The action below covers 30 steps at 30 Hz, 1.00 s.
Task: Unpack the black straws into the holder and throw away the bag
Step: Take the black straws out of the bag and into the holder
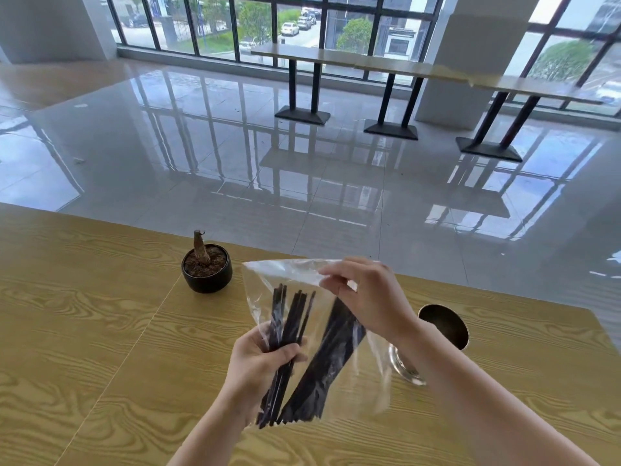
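Note:
A clear plastic bag point(295, 274) with several black straws point(322, 368) inside is held up over the wooden table. My left hand point(265, 361) grips a bunch of the straws through the bag's lower left part. My right hand point(369, 297) pinches the bag's upper edge near its top right. The shiny metal holder point(443, 324) stands on the table to the right, partly hidden behind my right forearm and the bag.
A small black pot with a bare plant stump point(206, 267) stands on the wooden table point(100, 331) left of the bag. The table's far edge runs behind it. Beyond lies a glossy tiled floor with long bar tables point(369, 62) by the windows.

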Available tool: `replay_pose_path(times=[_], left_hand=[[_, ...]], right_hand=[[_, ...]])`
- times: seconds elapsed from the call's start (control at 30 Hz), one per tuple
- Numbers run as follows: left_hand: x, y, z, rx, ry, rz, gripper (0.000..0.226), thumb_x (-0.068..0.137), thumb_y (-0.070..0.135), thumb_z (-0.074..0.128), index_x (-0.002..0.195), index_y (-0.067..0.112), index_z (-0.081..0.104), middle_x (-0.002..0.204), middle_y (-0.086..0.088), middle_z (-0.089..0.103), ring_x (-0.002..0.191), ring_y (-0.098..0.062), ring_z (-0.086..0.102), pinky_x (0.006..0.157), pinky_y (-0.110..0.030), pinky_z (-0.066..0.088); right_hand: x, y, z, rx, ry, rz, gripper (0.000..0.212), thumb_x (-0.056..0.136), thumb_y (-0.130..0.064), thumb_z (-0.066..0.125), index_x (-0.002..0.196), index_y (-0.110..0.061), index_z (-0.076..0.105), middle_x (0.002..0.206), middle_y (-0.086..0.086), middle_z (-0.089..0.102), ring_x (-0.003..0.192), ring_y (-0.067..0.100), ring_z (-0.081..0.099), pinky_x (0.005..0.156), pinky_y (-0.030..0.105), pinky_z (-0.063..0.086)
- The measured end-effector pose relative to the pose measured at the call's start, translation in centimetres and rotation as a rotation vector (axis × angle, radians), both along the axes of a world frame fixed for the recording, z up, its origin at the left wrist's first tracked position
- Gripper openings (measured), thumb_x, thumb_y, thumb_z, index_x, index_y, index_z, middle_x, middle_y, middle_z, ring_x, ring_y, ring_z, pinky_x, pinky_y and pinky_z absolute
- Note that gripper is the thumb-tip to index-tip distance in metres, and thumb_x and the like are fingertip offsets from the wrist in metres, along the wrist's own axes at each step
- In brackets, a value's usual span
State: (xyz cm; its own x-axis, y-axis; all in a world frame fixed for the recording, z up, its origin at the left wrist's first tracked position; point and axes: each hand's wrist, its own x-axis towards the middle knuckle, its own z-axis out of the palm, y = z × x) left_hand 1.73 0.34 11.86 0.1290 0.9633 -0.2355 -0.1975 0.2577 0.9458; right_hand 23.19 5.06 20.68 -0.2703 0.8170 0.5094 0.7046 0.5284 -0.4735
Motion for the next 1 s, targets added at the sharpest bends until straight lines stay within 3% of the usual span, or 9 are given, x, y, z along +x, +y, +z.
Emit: replay_pose_path(times=[0.1,0.2,0.33,0.43,0.57,0.77,0.87,0.9,1.0], left_hand=[[-0.6,0.3,0.2,-0.019,-0.067,0.015,0.020,0.080,0.001,0.077,0.096,0.012,0.077,0.101,-0.021,0.077,0.087,-0.040,0.075,0.060,-0.032,0.059],[-1.2,0.6,0.3,-0.025,-0.094,0.011,0.021,0.079,0.002,0.078,0.097,0.013,0.076,0.103,-0.021,0.077,0.088,-0.041,0.075,0.059,-0.033,0.059],[-1.4,0.5,0.4,-0.035,-0.103,-0.011,0.022,0.079,0.000,0.077,0.098,0.012,0.077,0.104,-0.023,0.076,0.089,-0.043,0.075,0.059,-0.034,0.059],[-1.8,0.3,0.2,-0.041,-0.071,-0.022,0.022,0.080,0.000,0.076,0.097,0.014,0.078,0.104,-0.021,0.077,0.089,-0.041,0.075,0.059,-0.032,0.059],[-2.7,0.0,-0.4,-0.037,-0.032,-0.039,0.027,0.074,0.005,0.080,0.098,0.016,0.078,0.101,-0.021,0.077,0.085,-0.040,0.076,0.058,-0.029,0.058],[-3.6,0.2,-0.4,-0.015,-0.013,-0.195,0.039,0.071,0.010,0.088,0.107,0.011,0.075,0.106,-0.027,0.074,0.082,-0.040,0.075,0.058,-0.031,0.057],[-4.3,0.7,-0.1,-0.010,-0.020,-0.289,0.040,0.073,0.011,0.088,0.110,0.008,0.072,0.107,-0.030,0.073,0.080,-0.039,0.074,0.059,-0.032,0.057],[-4.5,1.0,0.0,-0.004,-0.013,-0.311,0.040,0.074,0.010,0.087,0.110,0.007,0.072,0.106,-0.031,0.072,0.079,-0.039,0.074,0.058,-0.032,0.056],[-5.3,2.3,0.4,0.006,0.028,-0.343,0.040,0.072,0.005,0.084,0.110,0.006,0.072,0.102,-0.031,0.073,0.076,-0.037,0.072,0.059,-0.032,0.056]], right_hand=[[1.4,-0.8,-1.0,0.019,-0.117,0.008,0.057,0.083,-0.060,0.069,0.123,-0.019,0.070,0.110,-0.007,0.072,0.101,0.006,0.061,0.092,0.026,0.050],[2.3,-2.2,-3.7,0.072,-0.381,-0.039,0.077,0.072,-0.063,0.078,0.133,-0.021,0.060,0.124,-0.004,0.061,0.114,0.017,0.053,0.098,0.033,0.045],[2.6,-2.0,-4.8,0.224,-0.356,-0.139,0.038,0.080,-0.029,0.085,0.113,-0.015,0.071,0.112,0.002,0.068,0.105,0.023,0.060,0.087,0.040,0.053],[2.8,-1.0,-2.2,0.252,-0.205,-0.188,0.010,0.087,-0.019,0.076,0.091,-0.010,0.075,0.093,0.002,0.074,0.087,0.022,0.067,0.075,0.042,0.057],[4.1,0.7,3.8,0.193,0.056,-0.329,0.006,0.089,-0.019,0.076,0.094,-0.015,0.077,0.078,-0.005,0.076,0.071,0.014,0.071,0.071,0.029,0.057],[5.3,1.9,8.0,0.181,-0.025,-0.356,0.018,0.085,-0.031,0.080,0.094,-0.015,0.079,0.078,-0.002,0.076,0.071,0.014,0.070,0.070,0.018,0.047],[6.0,1.4,8.0,-0.050,-0.044,-0.236,0.041,0.081,-0.044,0.076,0.111,-0.016,0.075,0.076,-0.005,0.074,0.068,0.010,0.070,0.066,0.000,0.044],[6.1,1.4,8.2,-0.129,-0.060,-0.215,0.040,0.081,-0.043,0.075,0.112,-0.018,0.074,0.070,-0.007,0.073,0.062,0.008,0.069,0.063,0.000,0.046],[5.9,1.8,8.9,-0.342,0.067,-0.134,0.004,0.087,-0.026,0.077,0.087,-0.024,0.073,0.052,-0.006,0.068,0.044,0.003,0.061,0.056,0.007,0.047]])
